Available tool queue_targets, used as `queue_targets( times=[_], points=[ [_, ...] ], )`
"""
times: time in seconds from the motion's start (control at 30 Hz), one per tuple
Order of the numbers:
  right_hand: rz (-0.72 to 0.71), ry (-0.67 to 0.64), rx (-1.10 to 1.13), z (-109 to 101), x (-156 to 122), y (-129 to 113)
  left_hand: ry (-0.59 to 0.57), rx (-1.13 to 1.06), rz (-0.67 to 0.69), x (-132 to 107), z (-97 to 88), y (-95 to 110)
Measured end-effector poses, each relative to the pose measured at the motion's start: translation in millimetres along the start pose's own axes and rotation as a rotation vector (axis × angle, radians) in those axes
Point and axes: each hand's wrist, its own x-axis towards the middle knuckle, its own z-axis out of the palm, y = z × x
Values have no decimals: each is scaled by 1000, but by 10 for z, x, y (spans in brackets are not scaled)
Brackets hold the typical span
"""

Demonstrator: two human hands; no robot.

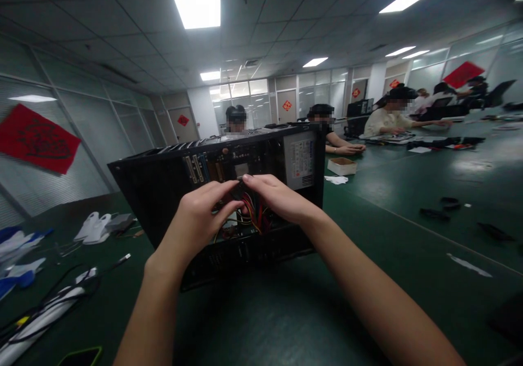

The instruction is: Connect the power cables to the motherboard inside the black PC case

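Because the black computer case [163, 189] stands with its open side turned toward the person, both hands can get straight at the parts inside. It is on the desk [392, 202], toward the person's own edge, and looks slanted, though the wide view makes it hard to tell whether it truly tilts. The left hand [199, 211] is bent at the opening, fingers and thumb a little apart and curved toward each other; the right hand [281, 196] has its fingers stretched out from the other side, so that the fingertips of the two nearly meet. Whether either is clamped on anything I cannot tell, since the dark spot between them is half covered. A bundle of coloured cables [257, 216] hangs just below the fingertips, and the two-sided pose probably suits the cramped space, letting a small part be steadied from left and right. A labelled metal box [300, 162], seemingly the power supply, fills the case's upper right corner, while a row of slots [196, 169] sits to the upper left of the hands. Toward the desk's left edge lie a white roll wound with black cable [49, 314] and some blue and white wrapping [16, 273], whose place off to that side perhaps leaves the case room. Near the far edge stands a small open box [342, 166], close to a co-worker's hands [350, 149], likely handy from that seat
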Motion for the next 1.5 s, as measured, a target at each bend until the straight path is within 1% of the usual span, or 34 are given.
queue_targets(
  times=[0.07,0.17,0.37,0.5,0.7,0.8,0.9,1.03,1.27,1.37,1.5],
  points=[
    [21,-36,109,18,-3,0,26,85,71,-14,-11,-16],
    [74,-57,238,24,-20,-12,58,182,122,-26,-1,-17],
    [119,-68,328,-1,-50,-47,31,251,101,-38,-11,21],
    [116,-74,340,-6,-35,-30,59,189,94,-49,19,17],
    [143,-75,347,-68,-35,-23,152,20,72,-53,182,-10],
    [174,-87,378,-96,-38,-5,186,13,78,-60,233,-9],
    [194,-87,403,-88,-38,14,217,26,67,-72,241,-2],
    [181,-15,348,-18,-28,32,198,-33,47,-83,235,-5],
    [41,140,93,154,-46,27,232,-119,35,-107,265,-14],
    [33,170,13,188,-68,4,284,-142,46,-127,345,-13],
    [25,197,-10,200,-55,35,385,-203,36,-154,493,-24]
  ],
)
